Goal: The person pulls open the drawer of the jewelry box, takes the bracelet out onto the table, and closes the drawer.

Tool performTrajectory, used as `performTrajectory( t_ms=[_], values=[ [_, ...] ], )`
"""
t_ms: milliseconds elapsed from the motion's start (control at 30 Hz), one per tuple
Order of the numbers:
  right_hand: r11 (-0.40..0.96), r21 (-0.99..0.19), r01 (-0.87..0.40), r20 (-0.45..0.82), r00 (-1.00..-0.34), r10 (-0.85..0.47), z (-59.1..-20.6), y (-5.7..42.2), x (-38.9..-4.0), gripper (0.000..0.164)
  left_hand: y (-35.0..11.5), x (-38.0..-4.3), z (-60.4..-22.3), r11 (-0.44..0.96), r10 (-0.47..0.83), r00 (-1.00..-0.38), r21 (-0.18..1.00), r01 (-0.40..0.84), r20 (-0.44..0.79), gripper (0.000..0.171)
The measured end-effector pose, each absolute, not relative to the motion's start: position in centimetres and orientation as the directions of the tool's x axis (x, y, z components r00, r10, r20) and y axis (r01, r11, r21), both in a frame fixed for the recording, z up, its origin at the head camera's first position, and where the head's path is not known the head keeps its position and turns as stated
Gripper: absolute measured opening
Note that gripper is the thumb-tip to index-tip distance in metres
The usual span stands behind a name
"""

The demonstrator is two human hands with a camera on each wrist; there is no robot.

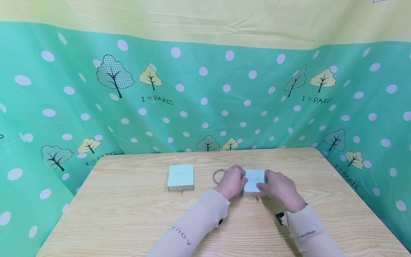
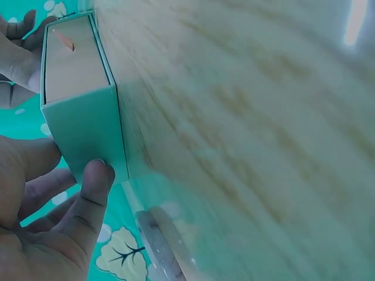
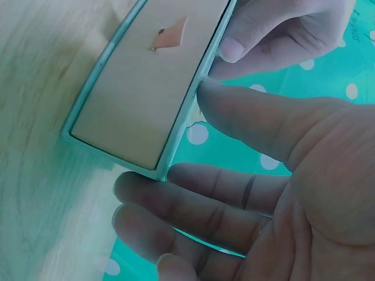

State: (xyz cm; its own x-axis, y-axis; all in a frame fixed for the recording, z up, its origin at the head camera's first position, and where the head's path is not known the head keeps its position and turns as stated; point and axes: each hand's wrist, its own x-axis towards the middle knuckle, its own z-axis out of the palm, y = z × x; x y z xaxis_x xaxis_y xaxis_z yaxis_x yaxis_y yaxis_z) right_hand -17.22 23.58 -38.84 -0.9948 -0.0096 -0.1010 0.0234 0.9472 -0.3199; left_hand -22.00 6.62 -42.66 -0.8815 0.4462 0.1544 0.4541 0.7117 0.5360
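While the head view shows a pale green box (image 1: 253,181) on the wooden table (image 1: 128,210), the left hand (image 1: 231,181) and right hand (image 1: 282,187) hold its opposite sides, fingers bent and barely parted beyond the box's edges. A ring-shaped bangle (image 1: 214,177) lies just beside the left hand, partly hidden by it, and a second box (image 1: 181,175) sits well apart to the left. An outward sweep of that hand could knock the bangle away. From the left wrist, the thumb presses the box's end face and the other fingers bend about its upper edge; a slip of this light-looking grip could let the box skid or twist. From the right wrist, the thumb touches the top edge and the fingers meet the side; tipping the tab (image 3: 170,35) end downward could probably let the drawer-like front slide out.
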Motion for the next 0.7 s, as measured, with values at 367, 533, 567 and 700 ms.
performTrajectory(
  t_ms=[367, 533, 567, 700],
  values=[
    [0.954, -0.297, 0.036, -0.134, -0.991, -0.004, -38.6, 23.5, -17.1, 0.031, 6.5, -21.5, -42.6, 0.714, 0.453, -0.879, 0.531, 0.456, 0.147, 0.026],
    [0.955, -0.294, 0.034, -0.146, -0.989, -0.010, -38.5, 23.4, -17.0, 0.030, 6.3, -21.2, -42.6, 0.721, 0.450, -0.882, 0.525, 0.453, 0.143, 0.028],
    [0.955, -0.295, 0.033, -0.148, -0.989, -0.011, -38.5, 23.4, -17.0, 0.030, 6.3, -21.1, -42.5, 0.720, 0.449, -0.882, 0.527, 0.451, 0.141, 0.028],
    [0.957, -0.289, 0.028, -0.150, -0.989, -0.016, -38.5, 23.4, -16.8, 0.029, 6.2, -20.9, -42.5, 0.715, 0.448, -0.883, 0.537, 0.448, 0.140, 0.029]
  ],
)
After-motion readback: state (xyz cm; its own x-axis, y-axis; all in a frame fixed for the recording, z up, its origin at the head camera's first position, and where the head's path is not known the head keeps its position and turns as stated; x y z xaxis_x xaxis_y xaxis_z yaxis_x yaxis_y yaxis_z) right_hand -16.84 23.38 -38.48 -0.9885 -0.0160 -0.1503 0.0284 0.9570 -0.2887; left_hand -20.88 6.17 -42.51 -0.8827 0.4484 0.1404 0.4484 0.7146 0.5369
